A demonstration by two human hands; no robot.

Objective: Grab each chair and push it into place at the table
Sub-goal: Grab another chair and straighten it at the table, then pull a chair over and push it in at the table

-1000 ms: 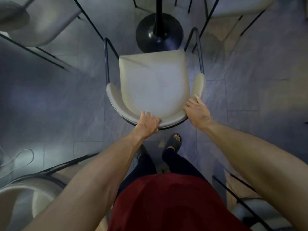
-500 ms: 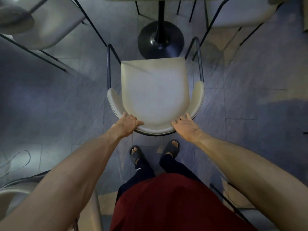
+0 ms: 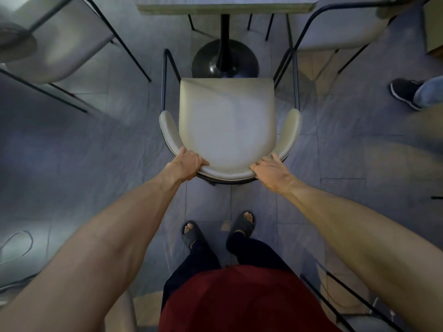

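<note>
A cream chair with a curved backrest and thin black legs stands in front of me, its seat facing the table. The table's front edge shows at the top, on a black pedestal base. My left hand is wrapped over the left part of the backrest rim. On the right part of the rim lies my right hand, fingers spread along it. The chair's front edge stands just short of the pedestal base.
Two more cream chairs stand at the table, one at upper left and one at upper right. Another person's dark shoe shows at the right edge. Black chair legs rise at lower right. A cable loops on the tiled floor.
My hands have spread further apart along the backrest rim. The table edge has come into view at the top, and my feet have stepped forward behind the chair.
</note>
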